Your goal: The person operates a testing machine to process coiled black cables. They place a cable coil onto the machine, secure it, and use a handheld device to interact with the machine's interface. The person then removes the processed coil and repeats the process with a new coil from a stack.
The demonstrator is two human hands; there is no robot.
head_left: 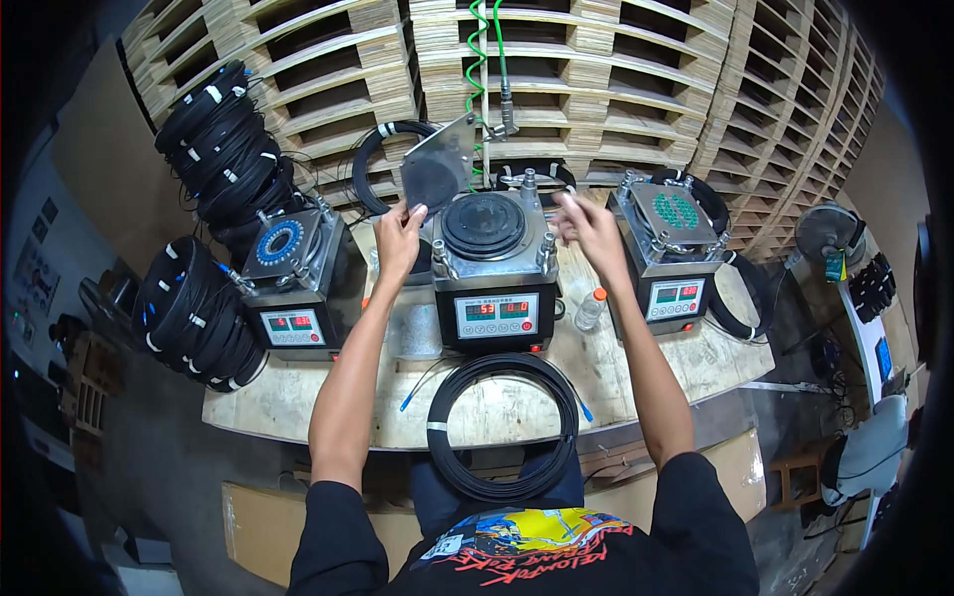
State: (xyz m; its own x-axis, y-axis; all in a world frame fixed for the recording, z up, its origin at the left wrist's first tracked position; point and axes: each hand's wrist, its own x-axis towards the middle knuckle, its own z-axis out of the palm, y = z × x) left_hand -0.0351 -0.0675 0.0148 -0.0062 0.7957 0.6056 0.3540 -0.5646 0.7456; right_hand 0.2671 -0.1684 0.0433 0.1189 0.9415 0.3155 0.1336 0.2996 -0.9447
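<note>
Your left hand [398,241] pinches the plate [434,171] near the machine's [495,316] back-left corner. Your right hand [592,230], back-right, half-curls; hold unclear.

The right hand [591,234] is blurred, the plate [435,171] partly hides a coil [363,171], and the shirt [576,561] is cropped below.

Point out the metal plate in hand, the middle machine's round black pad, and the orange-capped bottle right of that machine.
Metal plate [446,151]: head view, on its flat face.
Round black pad [484,221]: head view, top surface.
Orange-capped bottle [588,316]: head view, clear body.
</note>
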